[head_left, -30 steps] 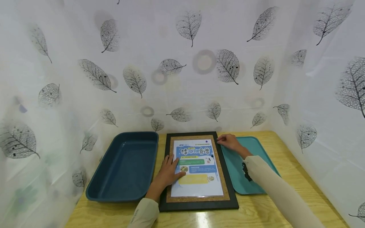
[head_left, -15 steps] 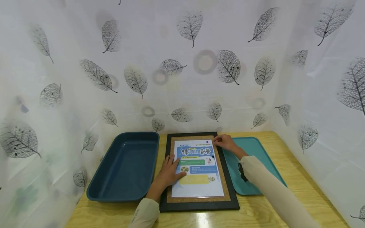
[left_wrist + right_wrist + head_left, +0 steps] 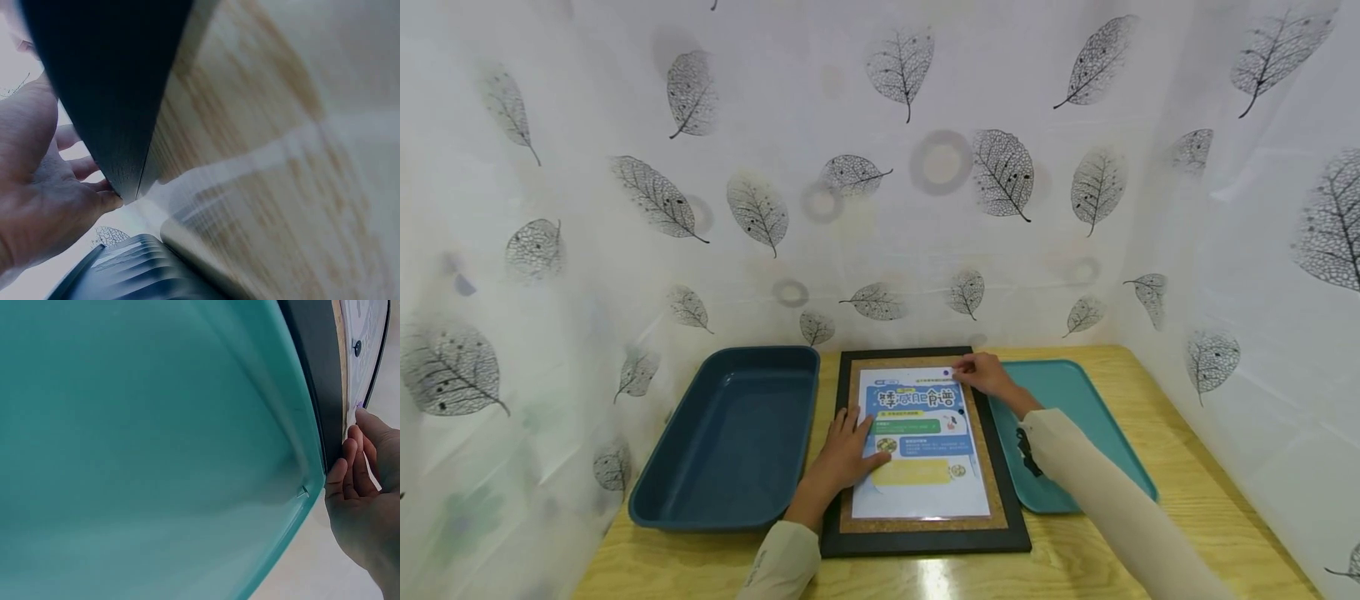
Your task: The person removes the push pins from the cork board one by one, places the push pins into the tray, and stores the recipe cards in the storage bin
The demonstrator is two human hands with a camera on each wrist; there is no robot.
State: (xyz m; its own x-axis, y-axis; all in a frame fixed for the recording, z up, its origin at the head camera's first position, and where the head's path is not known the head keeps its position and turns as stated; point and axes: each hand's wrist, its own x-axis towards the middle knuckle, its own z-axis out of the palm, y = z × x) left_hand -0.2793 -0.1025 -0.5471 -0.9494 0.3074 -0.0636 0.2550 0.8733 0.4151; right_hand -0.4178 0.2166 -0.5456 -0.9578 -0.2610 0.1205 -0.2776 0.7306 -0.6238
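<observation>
A wooden table [image 3: 700, 571] holds a big, deep blue tub [image 3: 730, 442] on the left. In the middle is a board [image 3: 925, 543] with a black frame and cork inside. On the right lies a flat blue-green tray [image 3: 1067, 392], just beside the board. A bright printed sheet [image 3: 921, 450] lies on the cork.

The left hand [image 3: 842, 454] rests flat on the sheet's left edge, with fingers spread, and it has stayed there. The right hand [image 3: 988, 375] has slid left, from the frame to the sheet's far right corner. That seems to bring its bent fingers right up to the purple pin [image 3: 946, 372]. I cannot tell if they pinch it.

The sheet's big title looks like Chinese, ending in 减肥食谱 (weight-loss recipes); its first sign is unclear. A small dark pin [image 3: 961, 412] sits on the right edge, nearer. The tiny words are too small to read, and I see no brand name.
</observation>
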